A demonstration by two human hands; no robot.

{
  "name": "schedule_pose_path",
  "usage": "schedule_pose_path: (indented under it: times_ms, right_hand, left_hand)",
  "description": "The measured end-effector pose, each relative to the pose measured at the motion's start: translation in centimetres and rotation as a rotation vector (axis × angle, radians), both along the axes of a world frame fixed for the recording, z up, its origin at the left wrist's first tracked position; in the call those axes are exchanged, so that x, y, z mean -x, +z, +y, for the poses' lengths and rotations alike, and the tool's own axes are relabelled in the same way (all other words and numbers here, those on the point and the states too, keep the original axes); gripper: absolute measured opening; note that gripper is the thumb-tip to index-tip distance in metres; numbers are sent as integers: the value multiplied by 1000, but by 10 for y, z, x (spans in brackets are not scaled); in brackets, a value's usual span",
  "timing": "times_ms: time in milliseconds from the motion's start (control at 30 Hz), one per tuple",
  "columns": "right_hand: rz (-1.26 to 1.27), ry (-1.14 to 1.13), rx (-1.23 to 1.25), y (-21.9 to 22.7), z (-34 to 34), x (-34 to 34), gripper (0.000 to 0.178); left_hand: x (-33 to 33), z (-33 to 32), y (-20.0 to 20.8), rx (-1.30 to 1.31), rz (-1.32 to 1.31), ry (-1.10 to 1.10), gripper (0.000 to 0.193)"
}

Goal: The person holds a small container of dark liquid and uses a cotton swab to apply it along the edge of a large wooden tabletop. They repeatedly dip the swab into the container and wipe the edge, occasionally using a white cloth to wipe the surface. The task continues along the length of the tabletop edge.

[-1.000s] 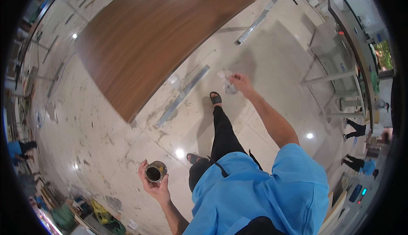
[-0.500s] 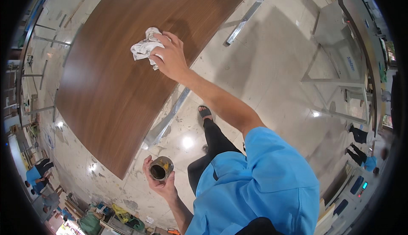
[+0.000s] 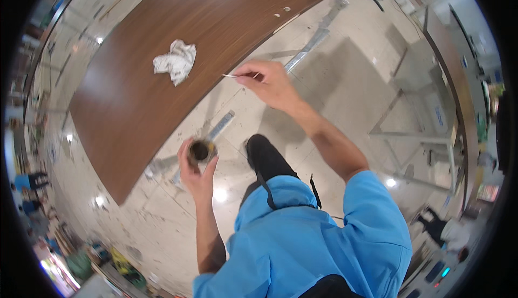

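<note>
A small, stained open jar [image 3: 213, 153] with a dark inside is gripped in my left hand [image 3: 197, 178], just off the near edge of a brown wood-grain panel [image 3: 127, 112]. My right hand [image 3: 272, 86] is pinched over the panel's right edge. Between its thumb and fingers is a thin, pale, stick-like piece [image 3: 229, 76], its tip pointing left toward the panel; its exact kind is too small to make out. On the panel, left of that hand and apart from it, lies a crumpled white cloth [image 3: 179, 63] with faint marks.
Metal bars [image 3: 307, 50] show under and beside the panel's right edge. Two small holes [image 3: 281, 12] pierce it at the far right. A pale metal frame [image 3: 413, 136] stands to the right. Other people [image 3: 445, 230] are at the far right and far left.
My right hand has let go of the cloth and drawn back to the right, now with the thin piece in its fingers. My left hand has lifted the jar nearer the panel.
</note>
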State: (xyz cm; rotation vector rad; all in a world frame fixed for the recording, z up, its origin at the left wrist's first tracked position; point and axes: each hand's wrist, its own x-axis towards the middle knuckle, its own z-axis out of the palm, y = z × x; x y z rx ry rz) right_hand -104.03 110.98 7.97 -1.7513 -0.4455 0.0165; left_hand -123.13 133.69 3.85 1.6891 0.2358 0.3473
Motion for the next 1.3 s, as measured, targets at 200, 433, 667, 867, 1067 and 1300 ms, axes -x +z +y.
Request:
schedule_pose_path:
  times_ms: [200,433,667,867,1067,1300]
  right_hand:
    - [-588,283,425,93,-47,41,17]
    - [-706,526,775,116,-79,33,20]
    - [-769,623,814,88,-126,-2,18]
    - [-456,524,493,83,-176,-40,9]
    - [-111,471,346,64,-209,-55,7]
    - [-251,379,311,57,-222,-42,7]
  left_hand:
    - [-21,-74,9,-75,-106,12,68]
    - [-48,-140,21,-160,-175,76,68]
    - [-73,-203,22,-299,-160,101,69]
    - [-89,-234,27,-317,-102,162,67]
    - [-105,-250,30,-317,-129,152,68]
    - [-116,-261,33,-291,-107,112,68]
